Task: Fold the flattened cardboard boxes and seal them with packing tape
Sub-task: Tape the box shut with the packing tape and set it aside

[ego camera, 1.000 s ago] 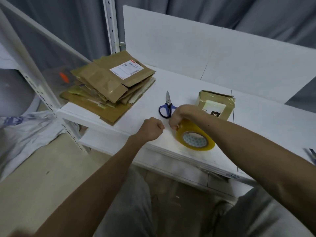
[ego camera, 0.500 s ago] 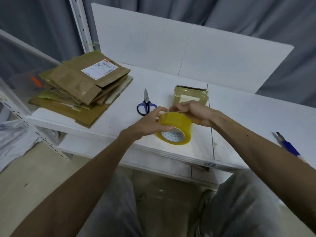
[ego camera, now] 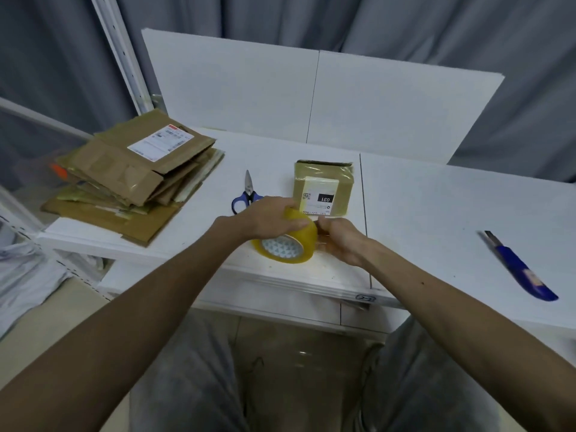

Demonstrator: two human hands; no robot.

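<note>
Head view shows the tape roll (ego camera: 288,241), yellowish and translucent with a white patterned core, tipped on its edge near the front of the white surface (ego camera: 436,213). The left hand (ego camera: 271,218) lies over the top of the roll with its fingers curled round the outer wrap. The right hand (ego camera: 341,241) sits just beside the roll's right edge, fingers curled in and pinching at the wrap there. The tape strip itself is too clear to make out. Just behind both hands stands a small cardboard box (ego camera: 324,190), folded up and closed, its top and sides glossy with tape. A pale label on it carries a black block reading 031 and a small square code, and its contents are hidden. To the left of the box, blue-handled scissors (ego camera: 246,194) lie flat with the blades pointing away from the person, the handles partly covered by the left hand. Farther left, at the corner of the surface, a loose stack of flattened cardboard boxes (ego camera: 134,176) is piled unevenly, and the top one bears a white shipping label with a red strip. Well apart on the right lies a blue utility knife (ego camera: 519,266). White panels (ego camera: 311,88) stand upright along the back edge, with grey curtains behind them and a perforated metal upright (ego camera: 121,54) at the left. The person's legs in grey trousers show below the surface.
</note>
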